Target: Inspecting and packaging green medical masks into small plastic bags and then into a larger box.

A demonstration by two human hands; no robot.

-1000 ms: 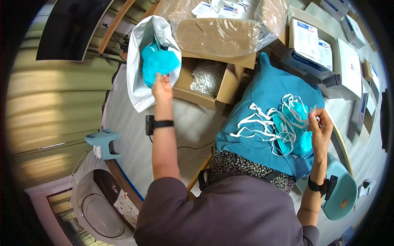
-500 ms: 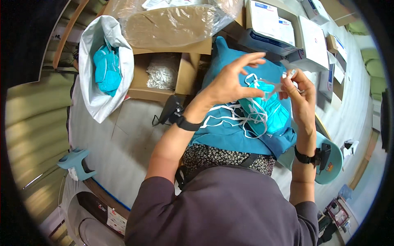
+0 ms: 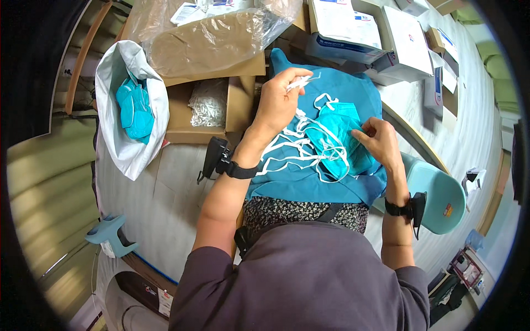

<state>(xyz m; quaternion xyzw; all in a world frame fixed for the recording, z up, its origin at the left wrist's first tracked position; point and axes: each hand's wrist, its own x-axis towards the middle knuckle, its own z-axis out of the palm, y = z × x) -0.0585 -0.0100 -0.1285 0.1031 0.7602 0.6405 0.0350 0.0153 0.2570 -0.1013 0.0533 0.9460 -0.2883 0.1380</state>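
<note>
At upper centre, white pieces (image 3: 300,84) are pinched by the left hand (image 3: 277,99); teal masks (image 3: 339,117) are touched by the right hand (image 3: 382,144), grip unclear. Crossed straps (image 3: 298,142) could be snagged.

Masks (image 3: 338,117) on cloth (image 3: 314,190), bag (image 3: 132,157) left

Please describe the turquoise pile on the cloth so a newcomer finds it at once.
Find the blue-green cloth over the person's lap. The turquoise pile lies on it, by the right hand. Unlike the turquoise pieces inside the white bag, it has white straps strewn across it.
</note>
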